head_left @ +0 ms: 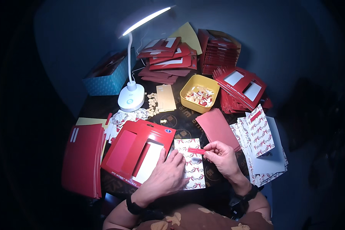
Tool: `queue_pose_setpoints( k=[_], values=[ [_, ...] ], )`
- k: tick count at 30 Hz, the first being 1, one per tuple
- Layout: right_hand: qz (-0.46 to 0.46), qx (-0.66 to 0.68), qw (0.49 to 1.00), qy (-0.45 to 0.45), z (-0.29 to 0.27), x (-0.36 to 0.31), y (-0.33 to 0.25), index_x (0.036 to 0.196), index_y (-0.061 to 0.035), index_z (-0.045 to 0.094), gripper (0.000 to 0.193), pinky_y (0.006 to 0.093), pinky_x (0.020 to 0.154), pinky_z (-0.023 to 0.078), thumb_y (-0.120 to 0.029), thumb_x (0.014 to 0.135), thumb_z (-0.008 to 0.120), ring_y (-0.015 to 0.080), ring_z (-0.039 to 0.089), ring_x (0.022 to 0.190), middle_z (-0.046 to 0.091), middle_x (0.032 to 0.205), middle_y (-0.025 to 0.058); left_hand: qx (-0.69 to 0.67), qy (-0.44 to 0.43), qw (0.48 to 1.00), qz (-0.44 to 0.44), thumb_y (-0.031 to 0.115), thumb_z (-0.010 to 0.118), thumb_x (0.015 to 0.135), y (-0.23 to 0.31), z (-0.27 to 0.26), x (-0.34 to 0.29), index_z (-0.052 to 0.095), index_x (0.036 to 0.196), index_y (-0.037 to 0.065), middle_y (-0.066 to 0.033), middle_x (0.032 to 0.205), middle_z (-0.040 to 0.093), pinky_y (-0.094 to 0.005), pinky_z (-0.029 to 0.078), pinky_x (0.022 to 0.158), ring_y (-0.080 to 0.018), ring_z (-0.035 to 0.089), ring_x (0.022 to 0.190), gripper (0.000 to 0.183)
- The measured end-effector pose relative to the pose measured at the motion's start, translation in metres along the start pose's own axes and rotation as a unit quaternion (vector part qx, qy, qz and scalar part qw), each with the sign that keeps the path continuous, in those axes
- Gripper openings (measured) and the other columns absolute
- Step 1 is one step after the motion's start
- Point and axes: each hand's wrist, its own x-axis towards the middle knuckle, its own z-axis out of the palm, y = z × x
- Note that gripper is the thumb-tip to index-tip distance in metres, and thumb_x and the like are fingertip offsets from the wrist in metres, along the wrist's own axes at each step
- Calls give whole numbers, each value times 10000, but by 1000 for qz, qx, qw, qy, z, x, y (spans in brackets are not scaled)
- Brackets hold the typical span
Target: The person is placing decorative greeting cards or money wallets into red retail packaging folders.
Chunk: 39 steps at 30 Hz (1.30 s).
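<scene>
A white card wallet [195, 174] printed with red bows and dark garlands lies upright in front of me. My left hand [166, 171] rests flat, its fingers reaching over the card's left edge and the right side of a red windowed package [120, 145]. Between thumb and fingertips my right hand [221, 158] pinches a small red label strip [196, 150] by its right end. The strip is over the upper part of the card; I cannot tell whether it touches.
A yellow bin [186, 102] holds paper scraps. Red envelopes [218, 128] lie beyond my right hand, patterned wallets [262, 134] at right, red sleeves [82, 161] at left. A lit lamp [131, 97], red package stacks [220, 50] and a blue box [103, 82] stand behind.
</scene>
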Motion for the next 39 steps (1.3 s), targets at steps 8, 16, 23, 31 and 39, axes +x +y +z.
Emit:
queue_pose_setpoints(
  k=[8,16,23,31,39],
  values=[
    [-14,-33,999,-3,-2,1,4,1105,31,647,167,189,735,507,23,939,633,60,632,798,690,900,44,-10,3,1000,-10,364,742,826,-1,-2,-1,566,1227,-39,-187,1261,503,-661,260,1101,-374,414,1301,595],
    [13,-36,999,-7,3,-2,-4,1115,41,642,181,187,739,508,32,934,633,62,633,807,690,916,48,-16,21,1000,-4,366,740,836,-3,0,0,576,1191,-25,-157,1217,514,-695,262,1073,-331,442,1266,553],
    [14,-296,953,-53,2,-3,-14,1016,16,696,107,233,697,515,-19,919,666,55,639,815,691,864,34,-4,46,999,-3,370,736,840,-2,4,-2,571,1214,-30,-152,1219,515,-700,276,1060,-328,450,1259,572],
    [-153,-432,885,-84,3,-2,-12,966,13,673,117,428,752,537,-71,887,686,370,665,848,670,902,182,-11,43,999,-5,358,743,826,-4,4,-2,570,1221,-42,-156,1220,517,-702,279,1059,-336,449,1268,588],
    [-211,-489,840,-108,-2,5,-15,935,-9,638,122,430,788,509,-53,843,703,350,624,880,621,909,150,-1,80,997,0,361,737,814,-4,7,-4,625,1156,-80,-153,1175,532,-673,239,1088,-316,464,1217,570]
  ],
)
